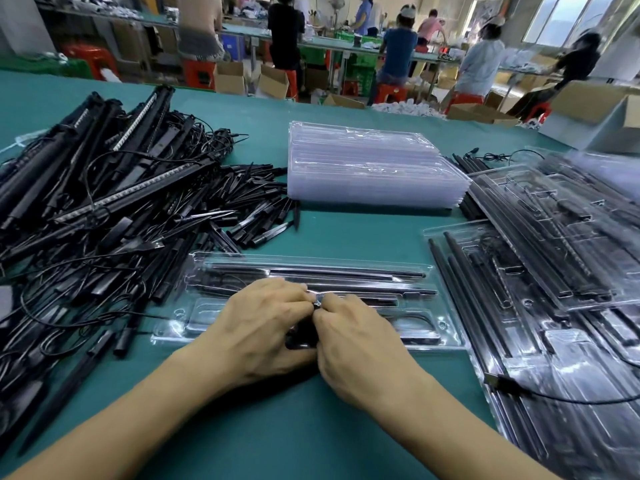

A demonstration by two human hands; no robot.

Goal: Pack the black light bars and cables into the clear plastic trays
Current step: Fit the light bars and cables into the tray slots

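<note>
Head view, looking down on a green table [346, 237].

Left hand [263, 327] and right hand [360, 344] side by side at the middle, knuckles up, fingertips meeting. Fingers of both curled and pinched on a black bundle [303, 336]. Most of the bundle hidden under the palms, only a dark strip showing in the gap between the hands. Cannot tell whether cable or another part.

Directly under and beyond the hands, a clear plastic tray [446, 337] lying lengthwise across the table. Bundle held over the tray's near middle compartment, touching or just above it. Cannot tell which. Black light bars [346, 271] already seated in the tray's far channels, running left to right, just beyond the fingertips.

To the left, a big loose pile of black bars and cables [104, 202], its edge touching the tray's left end.

Beyond the tray, well apart from the hands, a neat stack of empty clear trays [374, 168].

To the right, filled trays [554, 254] overlapping one another at an angle, with a loose cable plug [502, 384] lying on the nearest one.

Farther back, cardboard boxes [585, 102], red stools [201, 72] and people [398, 46] at other benches, blurred.
</note>
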